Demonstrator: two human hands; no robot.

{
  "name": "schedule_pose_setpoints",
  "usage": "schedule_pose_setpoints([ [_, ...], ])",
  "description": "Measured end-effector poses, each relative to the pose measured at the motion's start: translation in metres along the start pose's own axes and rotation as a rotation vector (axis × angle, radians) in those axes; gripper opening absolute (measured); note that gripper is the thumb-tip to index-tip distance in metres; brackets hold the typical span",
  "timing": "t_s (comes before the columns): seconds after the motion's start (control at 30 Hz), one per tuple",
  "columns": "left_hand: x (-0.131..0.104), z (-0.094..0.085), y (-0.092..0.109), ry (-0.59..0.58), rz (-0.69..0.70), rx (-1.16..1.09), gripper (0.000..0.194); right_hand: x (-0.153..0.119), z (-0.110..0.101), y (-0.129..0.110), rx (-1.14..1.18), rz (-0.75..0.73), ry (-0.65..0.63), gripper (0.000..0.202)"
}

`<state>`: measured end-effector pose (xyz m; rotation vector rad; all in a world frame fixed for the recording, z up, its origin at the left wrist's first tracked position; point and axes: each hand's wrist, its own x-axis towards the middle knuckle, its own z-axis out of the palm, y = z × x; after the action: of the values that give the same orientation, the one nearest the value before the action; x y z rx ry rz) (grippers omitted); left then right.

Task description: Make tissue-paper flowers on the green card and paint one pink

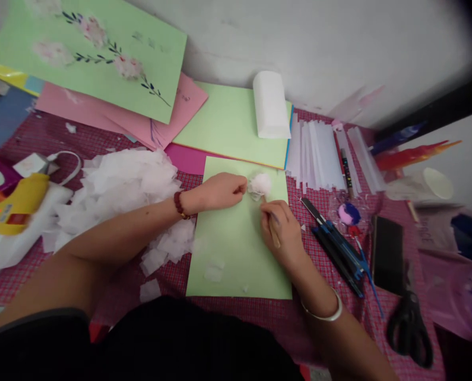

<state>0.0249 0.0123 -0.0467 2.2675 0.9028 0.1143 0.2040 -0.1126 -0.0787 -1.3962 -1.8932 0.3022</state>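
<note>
Head view shows my left hand (225, 191) with its fingers curled closed, though I cannot tell whether they pinch anything, just beside a fluffy white puff (261, 183) at the upper part of my pale green sheet (236, 254). With my right hand (280, 230) I grip a slim wooden-handled tool (275, 236), its upper end close below the puff, and I cannot tell whether the two touch. Left of the sheet I have a loose heap of white paper pieces (119, 182); to its right lie a dark phone (387, 255) and black-handled scissors (409, 325).
</note>
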Motion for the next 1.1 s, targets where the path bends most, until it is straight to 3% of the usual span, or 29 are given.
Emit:
schedule_pose_setpoints([
  [0.07, -0.002, 0.002, 0.001, 0.009, 0.007, 0.023, 0.016, -0.001, 0.001, 0.002, -0.005, -0.019, -0.002, 0.023],
  [0.17, -0.004, 0.002, 0.003, 0.022, 0.021, 0.012, 0.017, -0.001, -0.002, 0.002, 0.059, 0.0, 0.11, 0.018],
  [0.37, 0.001, -0.004, -0.001, -0.002, 0.01, -0.137, 0.014, 0.003, -0.012, 0.003, 0.452, 0.382, 0.508, 0.009],
  [0.53, 0.005, -0.008, -0.003, -0.007, -0.013, -0.176, 0.011, 0.009, -0.016, 0.006, 0.554, 0.397, 0.649, 0.008],
  [0.63, 0.005, -0.01, -0.003, -0.013, -0.022, -0.189, 0.011, 0.009, -0.015, 0.005, 0.566, 0.373, 0.636, 0.005],
  [0.83, 0.005, -0.009, -0.003, -0.011, -0.018, -0.21, 0.011, 0.005, -0.009, -0.002, 0.493, 0.345, 0.455, 0.01],
  [1.1, 0.006, -0.009, -0.004, -0.021, -0.022, -0.196, 0.013, 0.004, -0.012, -0.005, 0.176, 0.102, 0.276, 0.012],
])
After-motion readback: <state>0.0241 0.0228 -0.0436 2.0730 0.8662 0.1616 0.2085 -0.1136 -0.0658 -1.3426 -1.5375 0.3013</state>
